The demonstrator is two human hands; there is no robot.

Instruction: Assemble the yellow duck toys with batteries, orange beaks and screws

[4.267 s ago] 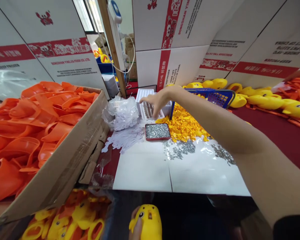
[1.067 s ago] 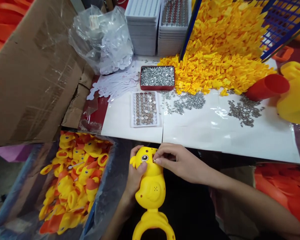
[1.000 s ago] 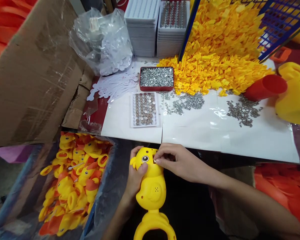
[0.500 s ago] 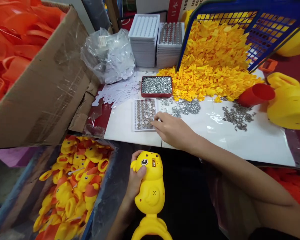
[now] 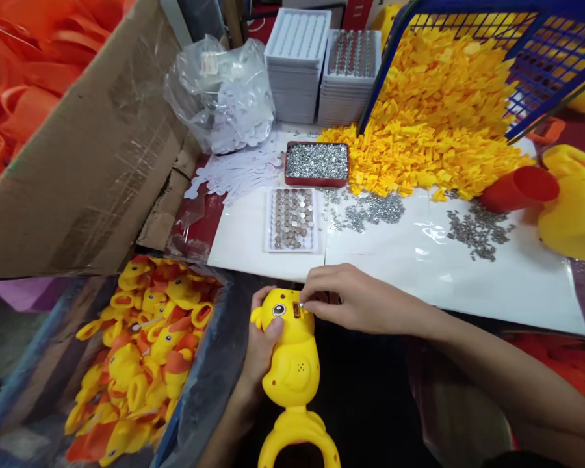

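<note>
The yellow duck toy (image 5: pixel 292 374) is in the left hand (image 5: pixel 264 338); beside its slot, the right hand (image 5: pixel 338 300) pinches a small silver piece (image 5: pixel 301 305).

soft, fairly even light falls on the desk (image 5: pixel 390 257), with small glare spots beyond the right hand (image 5: pixel 353 299) and a sheen on the plastic bag (image 5: pixel 219 94) farther left. below that hand it's nearly black; the outer edges look stretched and soft.

hands (image 5: pixel 358 300): 2 | held toy (image 5: pixel 295 370): 1 | tray stacks (image 5: pixel 295 84): 2 | basket (image 5: pixel 384 63): 1 | cup (image 5: pixel 520 190): 1
</note>
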